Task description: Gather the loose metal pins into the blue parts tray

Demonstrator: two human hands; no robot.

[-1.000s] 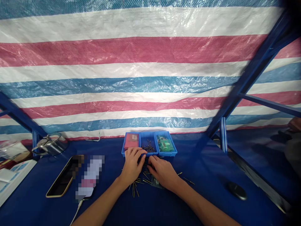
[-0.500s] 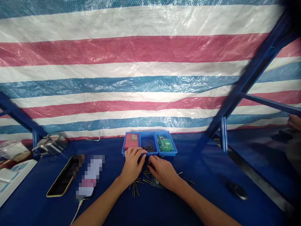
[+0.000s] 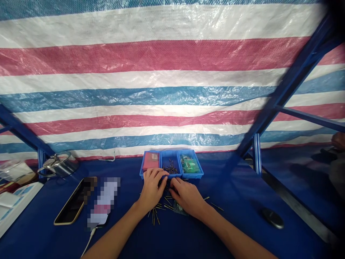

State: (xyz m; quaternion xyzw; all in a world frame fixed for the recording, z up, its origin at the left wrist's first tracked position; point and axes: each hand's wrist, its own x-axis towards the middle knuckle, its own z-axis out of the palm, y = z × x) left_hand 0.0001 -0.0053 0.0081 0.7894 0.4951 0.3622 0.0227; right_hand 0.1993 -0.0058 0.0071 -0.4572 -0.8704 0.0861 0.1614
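My left hand [image 3: 153,187] is at the front of the blue bins, fingers stretched toward the rim and thumb apart from them; nothing shows in it. Beside it, my right hand [image 3: 186,192] is closed, its fingers curled inward, and what they hold is hidden. Between and below the hands, thin metal rods [image 3: 155,216] resembling drill bits lie scattered on the table. A small clear bag [image 3: 178,208] lies partly under my right hand. More rods [image 3: 171,167] are in the middle blue bin [image 3: 169,155]. The left bin holds a red packet [image 3: 151,160], the right one green packets [image 3: 189,163].
On the blue table [image 3: 229,230] are a phone [image 3: 69,208], a blurred-out device [image 3: 102,205] with a white cable, a lidded metal pot [image 3: 60,165] and a black mouse-like object [image 3: 272,217]. Blue frame posts [image 3: 257,154] stand at both sides. Another person's hand [image 3: 338,140] shows far right.
My hands stay almost in place over the scattered rods. The view has shifted very slightly. At far right the other person's hand has moved a little.
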